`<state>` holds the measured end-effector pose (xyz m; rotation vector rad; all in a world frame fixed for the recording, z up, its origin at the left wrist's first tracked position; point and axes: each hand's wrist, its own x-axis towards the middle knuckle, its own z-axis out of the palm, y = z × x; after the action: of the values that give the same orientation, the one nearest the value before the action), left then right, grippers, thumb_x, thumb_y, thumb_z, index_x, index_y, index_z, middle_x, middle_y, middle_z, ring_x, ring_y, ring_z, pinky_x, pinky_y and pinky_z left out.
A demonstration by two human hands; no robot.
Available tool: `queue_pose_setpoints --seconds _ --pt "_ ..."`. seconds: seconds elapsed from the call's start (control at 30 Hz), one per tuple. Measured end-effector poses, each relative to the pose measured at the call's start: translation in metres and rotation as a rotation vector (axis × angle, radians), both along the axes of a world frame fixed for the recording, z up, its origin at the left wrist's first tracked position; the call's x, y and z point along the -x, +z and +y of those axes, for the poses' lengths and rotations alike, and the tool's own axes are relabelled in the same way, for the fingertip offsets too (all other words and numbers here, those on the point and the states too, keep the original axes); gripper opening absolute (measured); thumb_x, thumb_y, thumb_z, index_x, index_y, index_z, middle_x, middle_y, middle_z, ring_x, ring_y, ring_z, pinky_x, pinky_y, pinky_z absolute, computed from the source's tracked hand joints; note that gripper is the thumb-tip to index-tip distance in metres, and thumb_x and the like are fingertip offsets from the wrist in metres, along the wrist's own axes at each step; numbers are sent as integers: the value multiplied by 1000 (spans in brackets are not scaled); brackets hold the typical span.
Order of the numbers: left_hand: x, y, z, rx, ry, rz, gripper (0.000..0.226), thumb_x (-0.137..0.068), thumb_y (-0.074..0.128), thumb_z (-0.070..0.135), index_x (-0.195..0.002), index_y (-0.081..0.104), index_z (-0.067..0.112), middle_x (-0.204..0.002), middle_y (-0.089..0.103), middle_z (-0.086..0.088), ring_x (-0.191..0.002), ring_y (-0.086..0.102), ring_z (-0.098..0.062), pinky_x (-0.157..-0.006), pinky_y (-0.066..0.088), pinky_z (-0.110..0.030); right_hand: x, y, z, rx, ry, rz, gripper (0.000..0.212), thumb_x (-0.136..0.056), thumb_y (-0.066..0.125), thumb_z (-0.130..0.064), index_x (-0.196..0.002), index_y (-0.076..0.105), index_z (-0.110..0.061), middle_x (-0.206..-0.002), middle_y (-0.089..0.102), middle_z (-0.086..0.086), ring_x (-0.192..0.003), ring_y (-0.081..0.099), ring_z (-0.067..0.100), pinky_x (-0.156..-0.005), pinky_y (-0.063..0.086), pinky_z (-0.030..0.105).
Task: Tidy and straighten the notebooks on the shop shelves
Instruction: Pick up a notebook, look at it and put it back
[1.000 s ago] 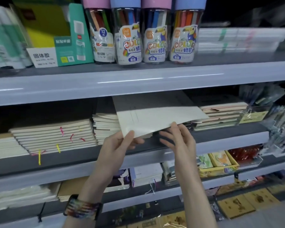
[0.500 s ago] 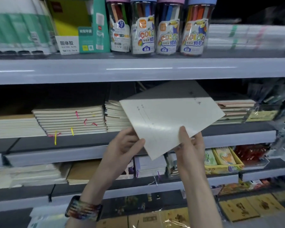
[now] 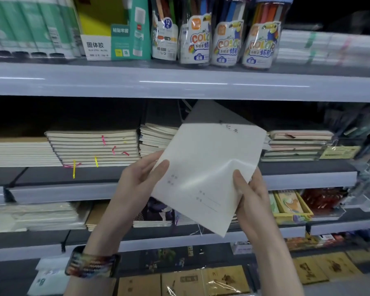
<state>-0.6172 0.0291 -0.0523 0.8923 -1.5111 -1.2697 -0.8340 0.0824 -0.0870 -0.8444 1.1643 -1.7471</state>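
A thin white notebook is held tilted in front of the middle shelf, its cover facing me. My left hand grips its left edge with the thumb on the cover. My right hand holds its lower right side, thumb on top. Behind it lie stacks of notebooks: one with coloured ribbon markers, a smaller stack next to it, a pale stack at the far left, and another stack on the right.
The upper shelf carries tubs of colour pens, a glue-stick box and wrapped packs. Lower shelves hold more notebooks, a yellow box and brown wooden covers. A beaded band is on my left wrist.
The white notebook has come out from the middle shelf toward me and downward, turning from nearly flat to a steep tilt. Both hands moved down with it.
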Motion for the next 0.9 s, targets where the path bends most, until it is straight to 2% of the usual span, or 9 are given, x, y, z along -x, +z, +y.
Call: queue_pose_setpoints --seconds 0.07,0.17,0.27,0.33,0.47,0.67,0.73,0.9 --pt "-3 2 -1 -22 -40 -56 31 -98 56 24 -128 62 28 -112 74 9 -100 71 -10 -72 56 -22 -1 1 2 -3 34 42 31 -101 52 -17 -130 55 -28 -115 71 -4 -104 69 17 -79 58 35" --pt "-7 2 -3 -63 28 -109 28 -95 61 30 -123 59 29 -105 75 8 -91 72 -13 -70 55 -28 -4 4 5 0 91 82 31 -101 51 -16 -130 54 -24 -115 71 -2 -105 69 18 -78 58 33" --pt "-11 -3 1 -62 73 -161 22 -94 61 34 -116 57 33 -100 70 17 -86 69 -2 -67 56 -24 -8 6 8 -5 103 119 31 -101 52 -16 -130 53 -23 -115 72 -2 -103 69 18 -77 59 32" --pt "-12 -9 8 -63 61 -189 18 -95 60 36 -113 55 37 -98 66 22 -87 65 2 -67 57 -23 -9 7 10 -18 93 171 30 -101 54 -18 -130 53 -24 -116 71 -2 -104 70 19 -77 59 34" --pt "-13 -24 22 -78 77 -201 21 -96 58 35 -116 51 37 -106 64 16 -94 64 -4 -76 58 -31 -11 10 13 -33 65 240 28 -100 56 -19 -127 53 -27 -113 72 -6 -101 71 16 -74 59 33" --pt "-18 -32 33 -52 98 -192 28 -96 55 36 -124 49 39 -108 61 26 -98 60 3 -74 55 -28 -20 7 17 -34 51 285 31 -101 56 -18 -129 52 -30 -118 70 -6 -106 70 16 -86 59 38" --pt "-22 -33 35 -45 103 -208 32 -96 57 35 -126 48 39 -110 61 26 -101 60 3 -73 55 -26 -25 3 19 -44 48 282 32 -101 56 -19 -129 52 -32 -118 70 -10 -106 69 13 -85 59 35" --pt "-26 -34 40 -78 103 -188 29 -97 58 29 -122 49 39 -105 64 25 -97 63 2 -70 55 -20 -32 -1 22 -60 33 341 33 -100 56 -17 -128 53 -35 -112 69 -21 -102 66 -1 -75 56 17"
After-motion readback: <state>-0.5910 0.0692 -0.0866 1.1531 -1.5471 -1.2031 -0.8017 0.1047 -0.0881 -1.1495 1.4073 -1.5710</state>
